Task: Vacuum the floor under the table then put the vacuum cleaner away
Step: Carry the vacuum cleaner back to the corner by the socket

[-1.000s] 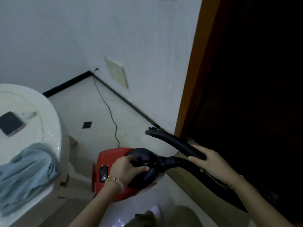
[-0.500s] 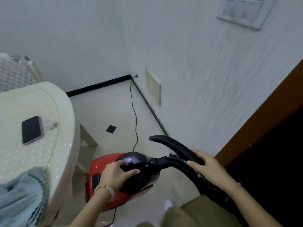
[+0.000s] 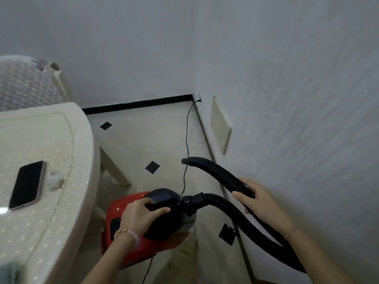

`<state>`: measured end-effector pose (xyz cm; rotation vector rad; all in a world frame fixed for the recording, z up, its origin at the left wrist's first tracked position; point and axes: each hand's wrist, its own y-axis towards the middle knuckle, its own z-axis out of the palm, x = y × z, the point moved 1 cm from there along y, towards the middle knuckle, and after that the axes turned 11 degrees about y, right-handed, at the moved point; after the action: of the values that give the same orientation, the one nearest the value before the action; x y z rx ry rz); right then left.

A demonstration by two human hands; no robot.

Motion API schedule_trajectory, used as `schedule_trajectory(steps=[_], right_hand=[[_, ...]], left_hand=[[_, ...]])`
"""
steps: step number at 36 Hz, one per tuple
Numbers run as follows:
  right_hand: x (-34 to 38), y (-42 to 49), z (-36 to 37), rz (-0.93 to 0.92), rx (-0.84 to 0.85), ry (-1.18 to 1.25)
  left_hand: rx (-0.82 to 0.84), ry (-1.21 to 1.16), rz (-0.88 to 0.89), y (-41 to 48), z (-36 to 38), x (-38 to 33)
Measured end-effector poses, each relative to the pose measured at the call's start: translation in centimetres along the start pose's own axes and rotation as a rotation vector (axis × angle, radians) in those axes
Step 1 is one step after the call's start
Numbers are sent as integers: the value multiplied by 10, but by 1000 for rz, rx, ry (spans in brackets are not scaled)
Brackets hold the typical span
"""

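A: Position of the vacuum cleaner (image 3: pixel 117 210)?

B: Red body, black dome on top. It sits low in the view, just beside the rounded edge of the table (image 3: pixel 61 140). Cannot tell whether it rests on the floor (image 3: pixel 143 144) or hangs clear.

A: Hands?

B: The left hand (image 3: pixel 141 212) has its fingers curled round the black top handle, with a bracelet (image 3: pixel 127 232) at the wrist. The right hand (image 3: pixel 260 203) is wrapped round the ribbed hose (image 3: pixel 223 175), close to the right wall (image 3: pixel 297 119).

A: Hose run?

B: It leaves the front of the body, loops out toward the lower right, comes back up through the right hand and ends open, pointing left above the floor.

A: Room to move?

B: A strip of pale tiled floor between the table edge and the right wall. It narrows toward the corner, where a black baseboard (image 3: pixel 137 103) closes it. A table leg (image 3: pixel 111 169) stands into the strip on the left. A thin cord (image 3: pixel 187 140) runs along the floor from the corner to the machine, near the wall.

A: Anything else?

B: A phone (image 3: pixel 26 184) lies flat on the table, well in from the rim. A woven chair (image 3: pixel 24 85) stands behind the table. A pale plate (image 3: pixel 220 126) is fixed low on the right wall.
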<state>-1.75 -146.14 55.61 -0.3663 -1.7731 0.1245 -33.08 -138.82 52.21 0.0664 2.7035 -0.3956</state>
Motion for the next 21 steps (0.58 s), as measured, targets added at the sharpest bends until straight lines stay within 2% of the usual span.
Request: schedule_trajectory(steps=[4,10,21], right_hand=[[16,78,1,6,45,4],[61,187,3,31,68,27],[124,359,-5,24,63,56]], left_hand=[[10,-6,-32,68,-9,-5],[135,-29,-104,171,-25,-2],[14,-3,-98,341,-95,-41]])
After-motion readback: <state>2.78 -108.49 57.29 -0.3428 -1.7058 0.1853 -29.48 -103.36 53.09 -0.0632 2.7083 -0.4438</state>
